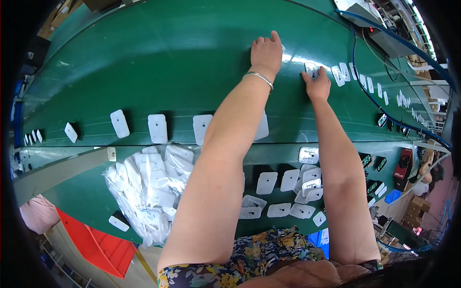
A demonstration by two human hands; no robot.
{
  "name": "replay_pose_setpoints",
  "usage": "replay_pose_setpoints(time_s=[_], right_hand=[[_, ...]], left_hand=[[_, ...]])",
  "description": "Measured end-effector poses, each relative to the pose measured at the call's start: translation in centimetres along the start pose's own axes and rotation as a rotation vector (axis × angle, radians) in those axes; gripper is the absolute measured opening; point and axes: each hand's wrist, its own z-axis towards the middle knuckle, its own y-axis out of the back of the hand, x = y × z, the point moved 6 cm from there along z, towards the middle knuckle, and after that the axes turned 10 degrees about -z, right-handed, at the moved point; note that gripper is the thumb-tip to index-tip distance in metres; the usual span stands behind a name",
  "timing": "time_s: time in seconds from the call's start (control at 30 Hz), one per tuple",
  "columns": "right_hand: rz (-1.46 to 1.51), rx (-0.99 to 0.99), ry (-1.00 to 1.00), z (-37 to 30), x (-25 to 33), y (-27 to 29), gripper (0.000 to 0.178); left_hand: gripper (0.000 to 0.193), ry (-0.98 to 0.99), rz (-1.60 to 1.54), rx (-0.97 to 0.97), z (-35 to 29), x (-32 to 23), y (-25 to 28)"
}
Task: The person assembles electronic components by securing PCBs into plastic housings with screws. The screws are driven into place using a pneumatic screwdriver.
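Observation:
Both my arms reach far out over a green conveyor belt [144,62]. My left hand [267,52], a metal bangle at its wrist, is curled with its back toward me. A small pale edge peeks out on its right side, but what the fingers hold is hidden. Lower and to the right, my right hand [318,87] has its thumb and a finger at either side of a white plastic casing [310,70], whose inner side with metal-looking details faces up. Close by on the right lie more white casings [338,76].
Rounded white covers [158,128] stand in a row along the belt's near side. Nearer me, a clear bag of white covers [149,187] rests beside loose covers [267,183]. A blue cable [355,53] crosses at right. A red bin [103,245] is below left.

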Motion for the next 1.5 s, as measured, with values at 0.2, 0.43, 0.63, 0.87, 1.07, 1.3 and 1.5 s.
replay_pose_setpoints(time_s=[0.2,0.43,0.63,0.87,1.07,1.3,1.5], right_hand=[[-0.063,0.018,0.103,-0.9,-0.6,0.4,0.069],[0.682,-0.024,0.336,-13.3,2.8,9.2,0.067],[0.387,0.201,0.547,-29.7,-1.5,12.1,0.075],[0.196,0.417,0.684,-35.8,-6.7,9.2,0.07],[0.142,0.396,0.79,-35.7,-6.8,8.8,0.066],[0.233,0.319,0.763,-34.7,-5.7,12.6,0.055],[0.398,0.265,0.717,-35.2,-4.9,14.6,0.035]], left_hand=[[0.057,-0.047,-0.277,0.093,-4.2,0.8,5.6],[0.057,-0.382,-0.392,0.122,-19.8,-3.7,17.4],[0.073,-0.306,-0.481,0.518,-36.3,-3.4,16.7],[0.067,-0.387,-0.344,0.37,-39.2,-3.5,12.7],[0.059,-0.351,-0.289,0.488,-39.7,-3.4,11.4],[0.046,-0.383,-0.351,0.222,-32.6,-3.6,17.3],[0.041,0.002,-0.265,0.015,-21.8,0.8,14.8]])
